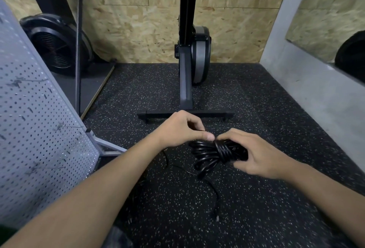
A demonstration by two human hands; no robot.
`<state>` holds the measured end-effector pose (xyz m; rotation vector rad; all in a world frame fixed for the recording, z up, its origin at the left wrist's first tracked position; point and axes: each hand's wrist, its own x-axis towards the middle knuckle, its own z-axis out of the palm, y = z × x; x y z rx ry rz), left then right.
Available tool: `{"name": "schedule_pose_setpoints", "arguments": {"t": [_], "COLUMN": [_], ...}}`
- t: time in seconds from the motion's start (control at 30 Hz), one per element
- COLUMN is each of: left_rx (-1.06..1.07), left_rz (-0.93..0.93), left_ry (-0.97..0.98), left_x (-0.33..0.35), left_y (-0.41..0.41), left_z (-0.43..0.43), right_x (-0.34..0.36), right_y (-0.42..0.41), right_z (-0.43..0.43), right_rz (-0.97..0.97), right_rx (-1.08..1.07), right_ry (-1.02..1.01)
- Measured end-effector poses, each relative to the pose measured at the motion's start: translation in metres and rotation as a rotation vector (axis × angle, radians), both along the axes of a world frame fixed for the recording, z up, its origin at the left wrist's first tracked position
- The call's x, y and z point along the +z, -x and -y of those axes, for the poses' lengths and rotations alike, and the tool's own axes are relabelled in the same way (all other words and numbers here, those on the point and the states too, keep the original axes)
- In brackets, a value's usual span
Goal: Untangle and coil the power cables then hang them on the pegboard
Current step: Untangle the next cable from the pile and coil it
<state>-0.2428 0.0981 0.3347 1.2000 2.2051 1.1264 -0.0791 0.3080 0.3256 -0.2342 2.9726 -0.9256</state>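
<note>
A coiled black power cable [215,153] is being held above the speckled rubber floor [266,208], in front of the person and between the 2 hands. Its right end is being gripped by the right hand [258,156], the fingers being curled round the loops. Several turns are being shown wrapped crosswise round the bundle's middle. A thin strand [201,130] is being pinched between thumb and forefinger of the left hand [181,127], just beside that middle; what the strand is cannot be told. A loose tail of the cable is being left hanging toward the floor. A grey pegboard [35,129] is being shown at the left, well apart from the cable, and a black exercise machine [186,81] ahead.
</note>
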Motion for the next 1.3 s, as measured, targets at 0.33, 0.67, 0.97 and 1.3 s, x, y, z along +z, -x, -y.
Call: {"name": "schedule_pose_setpoints", "arguments": {"t": [0.33, 0.67, 0.97, 1.3], "left_rx": [0.064, 0.052, -0.034, -0.119], "left_rz": [0.341, -0.038, -0.222, -0.501], "left_ry": [-0.044, 0.192, 0.402, 0.269], "left_x": [-0.036, -0.051, -0.037, -0.008], "left_y": [0.003, -0.027, -0.061, -0.031], "left_z": [0.006, -0.023, -0.043, -0.011], "right_x": [-0.002, -0.009, -0.028, -0.010], "right_y": [0.002, 0.009, 0.019, 0.017], "right_z": [0.006, -0.001, 0.000, -0.010], "right_rz": [-0.080, -0.214, -0.011, -0.044], "right_rx": [-0.151, -0.454, -0.439, -0.410], "right_ry": [0.481, 0.031, -0.678, -0.639]}}
